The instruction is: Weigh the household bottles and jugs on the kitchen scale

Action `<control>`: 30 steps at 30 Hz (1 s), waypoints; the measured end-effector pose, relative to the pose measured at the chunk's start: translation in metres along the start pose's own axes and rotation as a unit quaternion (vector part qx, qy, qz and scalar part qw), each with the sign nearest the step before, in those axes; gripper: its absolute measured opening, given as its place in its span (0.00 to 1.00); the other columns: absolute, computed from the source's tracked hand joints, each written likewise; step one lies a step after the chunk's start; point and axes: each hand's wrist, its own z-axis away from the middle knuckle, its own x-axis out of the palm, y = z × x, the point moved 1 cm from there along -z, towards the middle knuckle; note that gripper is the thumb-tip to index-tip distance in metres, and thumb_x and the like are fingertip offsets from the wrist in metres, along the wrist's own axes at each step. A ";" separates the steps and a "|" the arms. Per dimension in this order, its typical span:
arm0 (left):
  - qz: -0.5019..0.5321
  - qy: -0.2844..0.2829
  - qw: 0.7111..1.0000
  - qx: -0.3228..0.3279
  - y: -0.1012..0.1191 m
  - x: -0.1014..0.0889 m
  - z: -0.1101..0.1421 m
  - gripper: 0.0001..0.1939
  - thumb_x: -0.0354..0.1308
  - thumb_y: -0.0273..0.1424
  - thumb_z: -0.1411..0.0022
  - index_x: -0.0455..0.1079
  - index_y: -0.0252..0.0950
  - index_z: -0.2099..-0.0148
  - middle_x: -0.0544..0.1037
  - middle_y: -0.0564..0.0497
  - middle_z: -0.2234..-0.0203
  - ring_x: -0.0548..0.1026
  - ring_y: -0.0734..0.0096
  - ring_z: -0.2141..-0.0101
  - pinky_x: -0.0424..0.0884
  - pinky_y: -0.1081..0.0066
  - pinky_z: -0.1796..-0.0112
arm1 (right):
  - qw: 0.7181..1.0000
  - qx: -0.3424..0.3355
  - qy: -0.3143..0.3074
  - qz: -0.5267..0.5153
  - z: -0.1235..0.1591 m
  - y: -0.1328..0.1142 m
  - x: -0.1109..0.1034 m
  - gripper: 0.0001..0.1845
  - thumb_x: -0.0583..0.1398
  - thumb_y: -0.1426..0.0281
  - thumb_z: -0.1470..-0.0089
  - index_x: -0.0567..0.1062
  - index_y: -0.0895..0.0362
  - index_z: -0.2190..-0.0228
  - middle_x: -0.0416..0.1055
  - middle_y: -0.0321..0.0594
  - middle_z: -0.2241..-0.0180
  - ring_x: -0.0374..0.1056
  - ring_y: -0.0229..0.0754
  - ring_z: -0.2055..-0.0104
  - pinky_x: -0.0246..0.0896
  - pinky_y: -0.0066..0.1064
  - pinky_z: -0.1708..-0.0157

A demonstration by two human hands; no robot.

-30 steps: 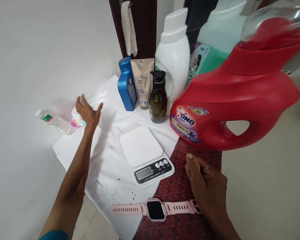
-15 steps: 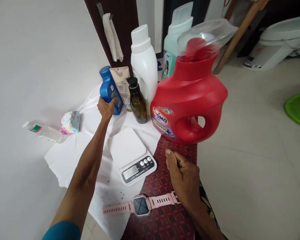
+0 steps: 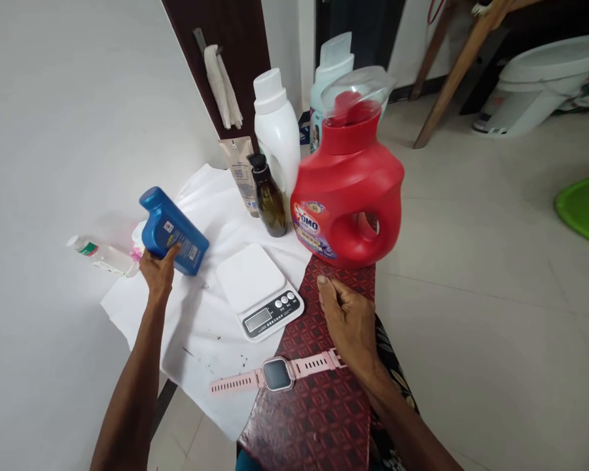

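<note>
My left hand [image 3: 158, 269] is closed round the lower part of a blue bottle [image 3: 171, 229], tilted to the left over the white cloth. My right hand [image 3: 348, 320] is a loose fist at the table's right edge; its inner fingers are hidden, so I cannot make out anything in it. Between the hands lies a white digital kitchen scale [image 3: 255, 281] with a bare plate. In front of it, a smartwatch [image 3: 277, 374] with a pink strap is stretched flat, its right end close to my right wrist.
Behind the scale stand a beige tube [image 3: 240, 173], a dark pump bottle [image 3: 269, 203], a white jug [image 3: 279, 131] and a large red detergent jug [image 3: 348, 176]. A clear bottle [image 3: 108, 260] and a partly hidden soft pack lie at the left by the wall.
My left hand has carried the blue bottle leftward and nearer, away from the beige tube, and tipped it further. My right hand keeps its place by the table edge. The view has shifted slightly.
</note>
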 end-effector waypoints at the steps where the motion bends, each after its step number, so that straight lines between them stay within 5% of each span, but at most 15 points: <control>1: 0.020 0.005 1.000 -0.020 0.001 -0.013 0.005 0.31 0.76 0.45 0.62 0.74 0.33 0.58 0.76 0.51 0.69 0.73 0.65 0.69 0.75 0.61 0.64 | 1.000 -0.005 -0.001 -0.001 0.000 0.000 0.000 0.30 0.51 0.49 0.31 0.60 0.51 0.81 0.55 0.29 0.84 0.52 0.36 0.79 0.44 0.34 0.73; 4: 0.081 -0.002 0.996 -0.039 0.015 -0.047 0.024 0.34 0.78 0.44 0.64 0.75 0.33 0.56 0.80 0.48 0.65 0.78 0.61 0.65 0.77 0.60 0.63 | 1.000 -0.016 -0.001 -0.002 -0.001 -0.001 0.001 0.29 0.51 0.50 0.31 0.61 0.52 0.81 0.55 0.30 0.84 0.51 0.36 0.79 0.43 0.34 0.73; 8: 0.136 -0.052 0.989 0.022 0.048 -0.069 0.053 0.31 0.80 0.41 0.60 0.78 0.35 0.54 0.84 0.46 0.59 0.82 0.55 0.59 0.81 0.56 0.56 | 1.000 -0.012 0.003 -0.003 -0.001 -0.001 0.002 0.28 0.51 0.51 0.32 0.61 0.51 0.80 0.57 0.30 0.83 0.51 0.37 0.78 0.43 0.35 0.72; 12: 0.170 -0.121 0.976 0.058 0.070 -0.052 0.086 0.27 0.80 0.39 0.57 0.80 0.35 0.56 0.85 0.46 0.61 0.83 0.56 0.60 0.82 0.56 0.54 | 1.000 -0.016 0.010 -0.004 -0.001 -0.001 0.003 0.28 0.51 0.51 0.32 0.61 0.51 0.80 0.56 0.30 0.82 0.51 0.37 0.77 0.42 0.35 0.72; 19: 0.186 -0.210 0.958 0.054 0.074 -0.003 0.123 0.28 0.80 0.41 0.55 0.79 0.34 0.54 0.85 0.45 0.61 0.83 0.58 0.60 0.81 0.59 0.56 | 0.999 -0.031 0.018 -0.019 -0.001 -0.003 0.002 0.27 0.51 0.53 0.32 0.58 0.51 0.81 0.53 0.29 0.84 0.49 0.36 0.79 0.41 0.35 0.72; 30: 0.087 -0.231 0.967 0.058 0.088 -0.002 0.135 0.34 0.81 0.45 0.57 0.78 0.32 0.52 0.85 0.42 0.59 0.84 0.55 0.59 0.83 0.58 0.57 | 0.999 -0.023 0.015 -0.024 0.000 -0.004 0.000 0.27 0.52 0.54 0.32 0.58 0.51 0.81 0.52 0.29 0.84 0.48 0.36 0.78 0.41 0.35 0.73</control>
